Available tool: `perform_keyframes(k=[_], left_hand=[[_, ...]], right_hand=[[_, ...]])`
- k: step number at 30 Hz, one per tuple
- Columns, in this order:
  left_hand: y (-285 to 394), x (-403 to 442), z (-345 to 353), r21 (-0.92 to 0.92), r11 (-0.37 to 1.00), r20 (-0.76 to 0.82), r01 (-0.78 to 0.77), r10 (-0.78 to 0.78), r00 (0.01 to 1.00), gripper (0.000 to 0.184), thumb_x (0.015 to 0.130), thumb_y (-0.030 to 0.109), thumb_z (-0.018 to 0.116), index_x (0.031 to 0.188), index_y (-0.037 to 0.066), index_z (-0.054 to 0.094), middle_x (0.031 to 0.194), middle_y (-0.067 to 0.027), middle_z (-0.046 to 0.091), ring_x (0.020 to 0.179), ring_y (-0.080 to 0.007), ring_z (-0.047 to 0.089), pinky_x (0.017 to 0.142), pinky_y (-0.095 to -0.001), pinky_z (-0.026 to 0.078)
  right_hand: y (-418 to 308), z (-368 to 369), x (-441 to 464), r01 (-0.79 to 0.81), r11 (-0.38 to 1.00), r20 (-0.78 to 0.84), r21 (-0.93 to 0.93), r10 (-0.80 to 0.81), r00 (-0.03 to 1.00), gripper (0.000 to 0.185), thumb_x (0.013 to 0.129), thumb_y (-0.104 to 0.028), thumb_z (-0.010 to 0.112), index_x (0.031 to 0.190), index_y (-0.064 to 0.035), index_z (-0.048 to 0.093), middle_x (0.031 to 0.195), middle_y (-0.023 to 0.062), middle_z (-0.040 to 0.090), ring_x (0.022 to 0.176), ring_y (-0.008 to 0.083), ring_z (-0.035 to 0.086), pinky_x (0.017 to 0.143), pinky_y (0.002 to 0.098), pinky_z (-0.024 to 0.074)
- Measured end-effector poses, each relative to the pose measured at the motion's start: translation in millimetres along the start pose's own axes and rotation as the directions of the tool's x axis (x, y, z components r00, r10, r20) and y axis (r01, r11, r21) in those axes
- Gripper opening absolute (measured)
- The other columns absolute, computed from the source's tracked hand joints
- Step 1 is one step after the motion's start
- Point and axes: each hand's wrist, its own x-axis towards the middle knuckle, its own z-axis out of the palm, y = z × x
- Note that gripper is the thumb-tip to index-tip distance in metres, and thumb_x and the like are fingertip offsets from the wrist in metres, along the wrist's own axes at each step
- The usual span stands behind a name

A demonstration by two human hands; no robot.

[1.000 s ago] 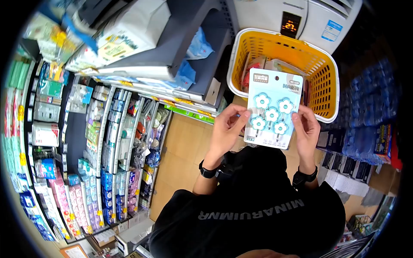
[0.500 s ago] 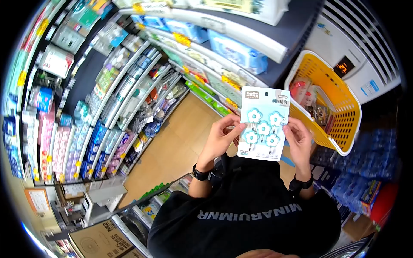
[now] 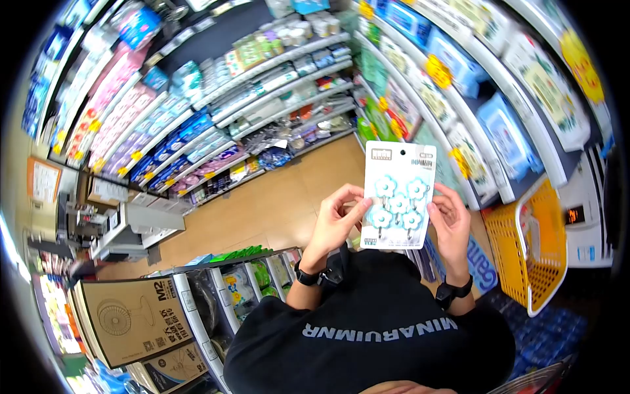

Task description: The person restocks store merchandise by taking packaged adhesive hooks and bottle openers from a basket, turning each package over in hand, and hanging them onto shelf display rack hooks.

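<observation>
A white card pack of flower-shaped hooks (image 3: 399, 205) is held upright before my chest, its front with several blue-and-white flowers in view. My left hand (image 3: 341, 220) pinches its left edge, thumb on the front and the other fingers partly behind the card. At the opposite edge, my right hand (image 3: 450, 215) grips it between thumb and fingers. Dark bands circle both wrists. To the right of my right hand is a yellow shopping basket (image 3: 535, 246) with a white rim.
Stocked shelves (image 3: 289, 52) curve along the far side, and another shelf with blue packs (image 3: 508, 134) rises at the right. A fan carton (image 3: 134, 322) stands at lower left beside a low shelf (image 3: 239, 299). Tan floor (image 3: 275, 203) lies between the shelves.
My view has swung to the right, so shelves and basket appear shifted and turned. The hook pack stays in both hands, nearly in the same place before me.
</observation>
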Motion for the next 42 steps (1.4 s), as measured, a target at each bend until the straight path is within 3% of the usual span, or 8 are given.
perform_keyframes(k=[4,13,17,19,20,21,27,42], left_hand=[[16.0,-14.5,-46.4,-0.001,0.998,-0.093,-0.056,0.056,0.994,0.015,0.099,0.015,0.064,0.106,0.002,0.061,0.096,-0.0010,0.069,0.078,-0.0024,0.059,0.063,-0.0190,0.045],[35.0,-33.1,-117.1,0.009,0.993,-0.229,-0.116,0.115,0.967,0.015,0.100,0.013,0.062,0.108,0.001,0.061,0.098,0.0002,0.068,0.080,-0.0006,0.057,0.065,-0.0184,0.044],[33.6,-23.9,-135.2,-0.006,0.992,-0.256,-0.126,0.120,0.959,0.017,0.099,0.013,0.063,0.110,-0.001,0.060,0.102,-0.0007,0.065,0.072,0.0018,0.054,0.062,-0.0170,0.041],[31.4,-15.7,-143.8,-0.046,0.991,-0.248,-0.123,0.108,0.963,0.018,0.099,0.011,0.064,0.111,-0.001,0.060,0.104,-0.0011,0.066,0.073,0.0017,0.054,0.063,-0.0167,0.041],[32.1,-11.9,-148.6,-0.053,0.992,-0.233,-0.117,0.102,0.967,0.020,0.098,0.008,0.064,0.114,-0.002,0.060,0.111,-0.0048,0.067,0.090,-0.0040,0.062,0.072,-0.0193,0.047],[35.1,-7.7,-153.4,-0.048,0.991,-0.240,-0.122,0.107,0.965,0.020,0.098,0.008,0.064,0.114,-0.002,0.060,0.111,-0.0048,0.067,0.090,-0.0040,0.062,0.072,-0.0193,0.047],[49.5,30.7,-185.5,-0.113,0.987,-0.267,-0.117,0.084,0.960,0.026,0.097,0.006,0.064,0.119,-0.004,0.057,0.113,-0.0077,0.067,0.097,-0.0083,0.063,0.085,-0.0236,0.050],[94.2,173.6,-285.9,-0.001,0.961,-0.483,-0.277,0.242,0.841,0.030,0.096,0.004,0.065,0.122,0.000,0.051,0.113,-0.0080,0.066,0.104,-0.0097,0.062,0.089,-0.0246,0.050]], right_hand=[[8.3,51.1,20.3,0.000,1.000,0.099,-0.003,0.000,0.995,0.035,0.095,0.002,0.060,0.130,0.0046,0.054,0.097,0.0053,0.067,0.087,0.0061,0.061,0.077,0.0203,0.0473],[18.4,132.7,51.8,0.046,0.999,0.218,0.020,-0.049,0.975,0.035,0.094,0.000,0.063,0.128,0.0038,0.056,0.097,0.0057,0.068,0.085,0.0062,0.061,0.074,0.0195,0.0477],[24.6,148.2,67.1,-0.002,1.000,0.248,0.023,-0.004,0.969,0.034,0.094,0.001,0.063,0.127,0.0035,0.057,0.097,0.0058,0.068,0.086,0.0059,0.061,0.076,0.0194,0.0476],[22.7,159.3,77.1,-0.004,0.999,0.229,0.033,-0.003,0.974,0.035,0.092,0.004,0.062,0.126,0.0059,0.056,0.091,0.0055,0.067,0.079,0.0063,0.059,0.068,0.0200,0.0464],[23.9,161.6,82.9,-0.012,1.000,0.254,0.024,0.006,0.967,0.035,0.093,0.003,0.063,0.127,0.0054,0.056,0.094,0.0058,0.067,0.082,0.0060,0.060,0.072,0.0196,0.0471],[25.8,164.8,89.5,-0.019,1.000,0.280,0.016,0.014,0.960,0.035,0.094,0.002,0.063,0.128,0.0049,0.056,0.097,0.0060,0.068,0.086,0.0058,0.061,0.076,0.0193,0.0478],[36.3,197.6,142.5,-0.067,0.996,0.337,0.053,0.046,0.940,0.036,0.094,0.000,0.063,0.128,0.0059,0.055,0.095,0.0056,0.067,0.081,0.0064,0.061,0.066,0.0204,0.0483],[45.1,302.1,330.6,-0.077,0.992,0.522,0.097,0.015,0.853,0.023,0.094,0.000,0.065,0.115,0.0058,0.061,0.100,0.0079,0.068,0.085,0.0082,0.064,0.071,0.0218,0.0527]])
